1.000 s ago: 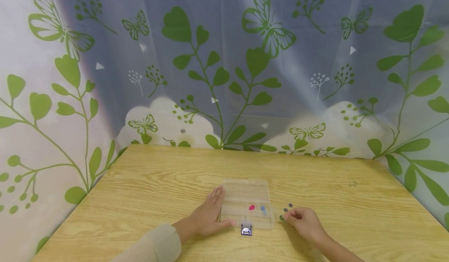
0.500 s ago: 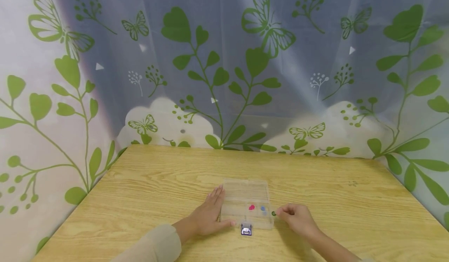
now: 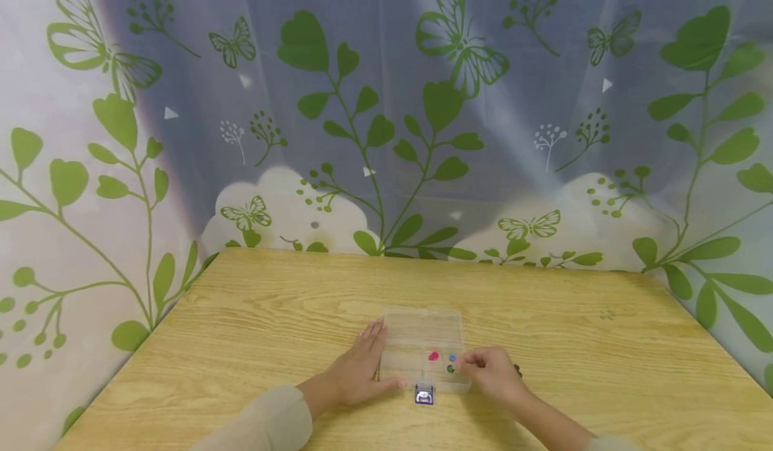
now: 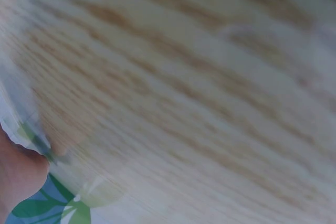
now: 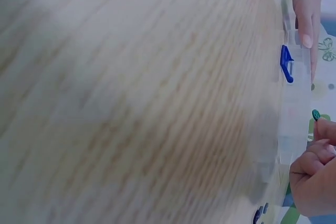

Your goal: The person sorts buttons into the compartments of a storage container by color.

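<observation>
A clear plastic compartment box (image 3: 400,364) lies with its lid raised back in the head view. My left hand (image 3: 357,370) rests along its left side, fingers straight and thumb at the front. Between thumb and fingertips my right hand (image 3: 492,374) pinches a small green button (image 5: 315,114), above the right-hand compartment. Inside the box sit red buttons (image 3: 433,356) and a blue button (image 3: 452,357). Only a bit of the left hand (image 4: 21,174) shows at the edge of the left wrist view.
A blue latch (image 3: 424,394) sticks out from the box's front. Dark buttons (image 5: 258,214) lie on the wood-grain table (image 3: 290,303) to the right of the box, partly hidden by the right hand in the head view. A patterned curtain (image 3: 386,135) hangs behind.
The right hand has picked the green button off the table and carried it left over the box. The left hand has stayed at the box's side.
</observation>
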Demonstrator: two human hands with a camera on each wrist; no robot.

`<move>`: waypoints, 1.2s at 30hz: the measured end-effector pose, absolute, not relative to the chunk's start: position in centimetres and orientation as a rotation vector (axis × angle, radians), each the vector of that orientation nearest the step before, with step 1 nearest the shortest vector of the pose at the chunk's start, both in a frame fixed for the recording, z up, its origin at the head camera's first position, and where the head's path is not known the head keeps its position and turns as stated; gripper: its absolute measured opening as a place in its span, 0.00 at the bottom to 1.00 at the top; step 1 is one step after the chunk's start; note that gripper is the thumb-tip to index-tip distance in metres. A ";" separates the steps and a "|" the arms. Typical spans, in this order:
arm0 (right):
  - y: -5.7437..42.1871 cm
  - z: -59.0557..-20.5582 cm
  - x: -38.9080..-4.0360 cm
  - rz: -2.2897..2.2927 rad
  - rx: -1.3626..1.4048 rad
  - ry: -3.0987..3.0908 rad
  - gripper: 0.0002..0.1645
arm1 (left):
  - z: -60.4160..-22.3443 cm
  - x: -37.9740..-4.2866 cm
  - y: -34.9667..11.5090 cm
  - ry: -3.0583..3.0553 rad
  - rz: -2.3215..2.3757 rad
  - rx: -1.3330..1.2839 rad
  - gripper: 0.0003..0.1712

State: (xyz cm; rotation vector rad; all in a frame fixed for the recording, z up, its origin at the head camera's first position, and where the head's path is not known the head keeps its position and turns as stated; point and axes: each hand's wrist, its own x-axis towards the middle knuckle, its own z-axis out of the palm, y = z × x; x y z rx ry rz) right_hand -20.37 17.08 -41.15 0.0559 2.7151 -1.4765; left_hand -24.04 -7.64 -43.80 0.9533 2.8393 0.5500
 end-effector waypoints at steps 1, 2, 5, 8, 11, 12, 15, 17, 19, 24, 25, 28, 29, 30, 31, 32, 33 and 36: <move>17.0 -41.2 -20.4 -1.472 0.030 2.714 0.06 | -43.8 -24.0 -7.6 2.840 0.550 0.954 0.54; 17.0 -41.2 -20.4 -1.473 0.002 2.708 0.06 | -43.8 -24.0 -7.6 2.839 0.550 0.955 0.54; 17.0 -41.3 -20.4 -1.463 -0.093 2.696 0.07 | -43.8 -24.0 -7.6 2.840 0.555 0.958 0.54; 17.0 -41.4 -20.4 -1.454 -0.183 2.691 0.07 | -43.8 -24.0 -7.6 2.841 0.558 0.957 0.54; 16.9 -41.6 -20.4 -1.406 -0.258 2.727 0.06 | -43.8 -24.0 -7.6 2.841 0.560 0.950 0.54; 16.8 -41.6 -20.4 -1.374 -0.278 2.758 0.06 | -43.8 -24.0 -7.6 2.840 0.560 0.947 0.54; 16.5 -41.7 -20.4 -1.244 -0.329 2.872 0.04 | -43.8 -23.9 -7.6 2.837 0.563 0.946 0.54; 16.4 -41.7 -20.3 -1.166 -0.345 2.923 0.04 | -43.8 -23.9 -7.7 2.835 0.564 0.948 0.54; 16.4 -41.6 -20.4 -1.124 -0.356 2.933 0.05 | -43.8 -23.9 -7.7 2.836 0.566 0.953 0.54; 16.5 -41.4 -20.6 -1.128 -0.346 2.880 0.05 | -43.7 -23.8 -7.6 2.836 0.572 0.962 0.54; 16.6 -41.4 -20.7 -1.132 -0.347 2.876 0.05 | -43.7 -23.8 -7.6 2.837 0.573 0.963 0.54; 16.7 -41.5 -20.7 -1.173 -0.351 2.864 0.05 | -43.8 -23.8 -7.6 2.845 0.565 0.967 0.54; 16.8 -41.6 -20.6 -1.199 -0.348 2.853 0.04 | -43.8 -23.8 -7.6 2.847 0.559 0.967 0.54; 16.9 -41.6 -20.6 -1.227 -0.345 2.840 0.04 | -43.8 -23.8 -7.6 2.848 0.560 0.965 0.54; 17.0 -41.6 -20.7 -1.258 -0.341 2.824 0.04 | -43.8 -23.8 -7.6 2.848 0.558 0.964 0.54; 17.1 -41.6 -20.7 -1.288 -0.329 2.810 0.04 | -43.8 -23.8 -7.6 2.848 0.558 0.963 0.54; 17.1 -41.6 -20.7 -1.315 -0.312 2.799 0.04 | -43.8 -23.9 -7.6 2.848 0.557 0.962 0.54; 17.5 -41.4 -20.6 -1.367 -0.251 2.792 0.05 | -43.8 -23.9 -7.6 2.846 0.559 0.961 0.54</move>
